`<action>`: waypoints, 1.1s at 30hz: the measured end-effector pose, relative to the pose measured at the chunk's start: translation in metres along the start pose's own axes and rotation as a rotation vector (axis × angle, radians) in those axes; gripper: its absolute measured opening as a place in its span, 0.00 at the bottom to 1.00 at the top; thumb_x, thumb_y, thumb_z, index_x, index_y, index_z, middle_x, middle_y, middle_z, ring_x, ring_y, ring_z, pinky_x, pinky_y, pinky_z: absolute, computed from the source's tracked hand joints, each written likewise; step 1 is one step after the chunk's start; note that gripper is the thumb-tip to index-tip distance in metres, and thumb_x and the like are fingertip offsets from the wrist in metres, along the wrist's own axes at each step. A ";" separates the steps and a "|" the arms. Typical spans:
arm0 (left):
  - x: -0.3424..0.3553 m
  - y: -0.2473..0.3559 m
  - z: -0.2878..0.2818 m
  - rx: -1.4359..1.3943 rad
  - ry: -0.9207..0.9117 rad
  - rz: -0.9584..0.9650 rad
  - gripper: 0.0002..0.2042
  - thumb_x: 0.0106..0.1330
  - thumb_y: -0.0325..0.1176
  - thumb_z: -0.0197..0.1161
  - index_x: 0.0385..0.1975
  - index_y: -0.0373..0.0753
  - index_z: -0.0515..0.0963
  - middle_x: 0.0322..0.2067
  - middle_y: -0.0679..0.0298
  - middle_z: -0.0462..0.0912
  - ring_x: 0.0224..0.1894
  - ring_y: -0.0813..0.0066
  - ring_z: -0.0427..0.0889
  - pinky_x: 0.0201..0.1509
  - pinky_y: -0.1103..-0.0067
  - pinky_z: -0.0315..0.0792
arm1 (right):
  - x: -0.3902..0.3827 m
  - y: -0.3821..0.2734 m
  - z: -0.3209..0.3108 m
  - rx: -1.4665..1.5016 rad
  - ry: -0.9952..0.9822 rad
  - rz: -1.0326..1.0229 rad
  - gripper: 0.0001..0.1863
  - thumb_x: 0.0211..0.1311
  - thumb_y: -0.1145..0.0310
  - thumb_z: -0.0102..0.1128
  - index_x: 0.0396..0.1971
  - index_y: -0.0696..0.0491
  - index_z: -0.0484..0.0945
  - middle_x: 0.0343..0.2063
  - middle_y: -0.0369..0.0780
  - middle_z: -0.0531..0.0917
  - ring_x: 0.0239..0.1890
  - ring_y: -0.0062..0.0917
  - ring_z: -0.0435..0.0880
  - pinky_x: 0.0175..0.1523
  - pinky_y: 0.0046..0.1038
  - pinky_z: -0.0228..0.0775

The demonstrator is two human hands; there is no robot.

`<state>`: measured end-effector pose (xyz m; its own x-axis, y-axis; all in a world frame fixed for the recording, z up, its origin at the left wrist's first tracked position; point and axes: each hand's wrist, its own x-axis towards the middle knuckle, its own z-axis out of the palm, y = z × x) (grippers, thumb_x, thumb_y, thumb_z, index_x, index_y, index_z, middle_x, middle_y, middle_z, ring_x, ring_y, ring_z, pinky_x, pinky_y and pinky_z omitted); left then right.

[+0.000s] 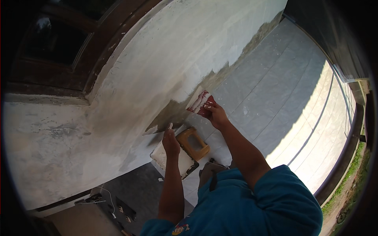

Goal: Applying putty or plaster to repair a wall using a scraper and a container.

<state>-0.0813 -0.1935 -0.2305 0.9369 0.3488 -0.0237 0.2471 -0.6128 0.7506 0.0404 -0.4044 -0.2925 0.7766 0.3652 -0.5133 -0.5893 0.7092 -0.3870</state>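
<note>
My right hand (214,114) is closed around the edge of a dark red flat putty spreader (203,111), smeared with white putty and held up close to the wall's foot. My left hand (171,144) is closed, its fingers mostly hidden behind the back of the hand. White putty coats a fingertip there, and whatever it grips cannot be made out. Below that hand stands a square tub (186,162) of whitish putty with a dark, crusted rim. The wall (157,70) in front has pale coating over most of it and a bare grey strip (167,114) along its base.
A brown-yellow plastic stool (204,151) stands beside the tub. Grey tiles (260,102) cover the floor to the right, partly sunlit. A dark wooden window frame (88,51) sits upper left. Lower left, a white cable (111,198) and small items lie on a dark surface (138,187).
</note>
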 end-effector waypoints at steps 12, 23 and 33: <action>0.082 0.099 -0.013 0.108 0.065 0.279 0.19 0.71 0.30 0.45 0.60 0.32 0.67 0.59 0.50 0.72 0.62 0.59 0.71 0.65 0.70 0.64 | 0.109 -0.014 0.071 -0.532 0.519 -0.372 0.11 0.52 0.73 0.61 0.36 0.59 0.80 0.31 0.42 0.85 0.32 0.30 0.85 0.37 0.33 0.75; 0.164 0.098 -0.047 0.532 -0.044 0.816 0.21 0.63 0.29 0.47 0.55 0.29 0.71 0.59 0.48 0.70 0.65 0.50 0.66 0.70 0.59 0.56 | 0.059 0.019 0.125 -0.702 0.377 -0.527 0.16 0.54 0.67 0.56 0.42 0.57 0.79 0.26 0.48 0.82 0.34 0.42 0.83 0.42 0.38 0.72; 0.189 0.090 -0.040 0.564 -0.170 0.941 0.20 0.59 0.28 0.49 0.52 0.29 0.74 0.56 0.49 0.74 0.63 0.51 0.69 0.69 0.60 0.58 | 0.104 -0.012 0.141 -0.985 0.451 -0.550 0.14 0.55 0.66 0.56 0.38 0.57 0.81 0.28 0.51 0.82 0.34 0.49 0.81 0.41 0.44 0.71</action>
<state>0.1084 -0.1539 -0.1409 0.8208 -0.5007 0.2749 -0.5442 -0.8317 0.1099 0.1594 -0.2898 -0.2332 0.9444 -0.2220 -0.2424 -0.2750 -0.1299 -0.9526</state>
